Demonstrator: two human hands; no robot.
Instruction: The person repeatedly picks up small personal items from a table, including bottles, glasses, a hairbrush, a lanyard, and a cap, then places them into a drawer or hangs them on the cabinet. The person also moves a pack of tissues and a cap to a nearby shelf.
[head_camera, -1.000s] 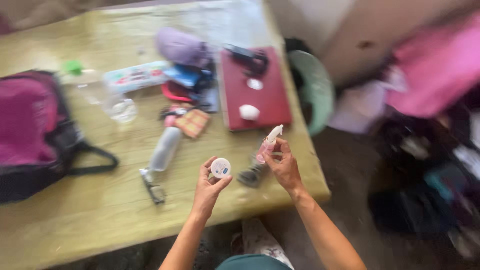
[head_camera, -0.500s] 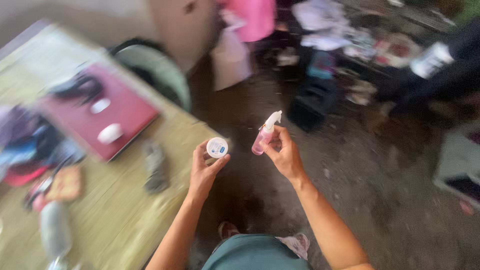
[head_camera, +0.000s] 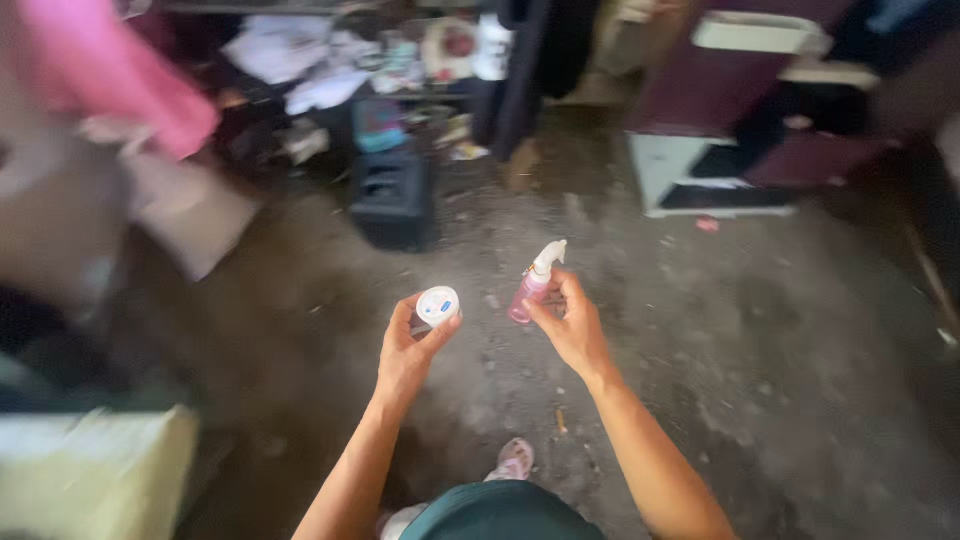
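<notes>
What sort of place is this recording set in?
Probably a cluttered room in a home, used for storage or living. It has a bare, stained floor, a heap of clothes and papers along the far wall, a black crate and a white and maroon cabinet.

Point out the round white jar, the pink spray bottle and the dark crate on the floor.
Round white jar (head_camera: 438, 305), head view, on its lid.
Pink spray bottle (head_camera: 527, 296), head view, on its pink body.
Dark crate (head_camera: 392, 200), head view, on its front wall.

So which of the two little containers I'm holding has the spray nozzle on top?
The slim pink bottle in your right hand; its white spray head points up. The one in your left hand is a squat round white jar with a flat lid.
</notes>
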